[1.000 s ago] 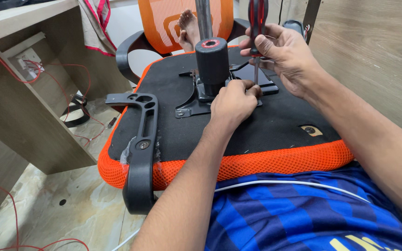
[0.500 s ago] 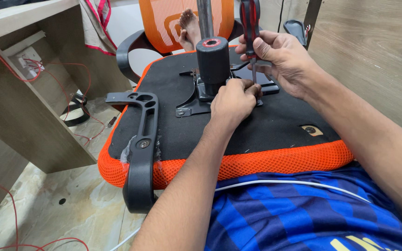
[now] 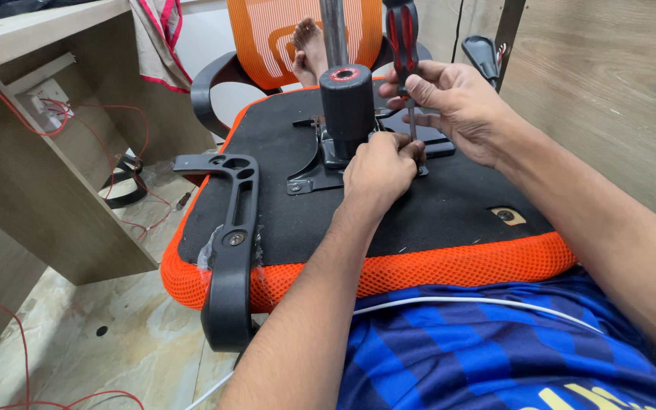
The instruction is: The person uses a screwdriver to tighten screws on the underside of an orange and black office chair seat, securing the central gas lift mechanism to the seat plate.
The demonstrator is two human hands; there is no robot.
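An upturned office chair seat [image 3: 449,209], black underneath with an orange mesh rim, rests against my lap. A black metal mechanism plate [image 3: 320,167] with a black cylinder [image 3: 347,106] is mounted at its middle. My right hand [image 3: 457,102] grips a red-and-black screwdriver [image 3: 402,34] held upright, its shaft pointing down onto the plate. My left hand [image 3: 380,167] is curled around the screwdriver's tip at the plate, fingers pinched; whatever it pinches is hidden.
A black armrest [image 3: 231,243] sticks out from the seat's left side. An orange mesh backrest [image 3: 282,34] and a bare foot [image 3: 311,45] lie beyond. A wooden desk [image 3: 47,144] with red wires stands at left. The floor is pale tile.
The screwdriver and my right hand have shifted slightly left, closer to the cylinder. My left hand stays at the plate.
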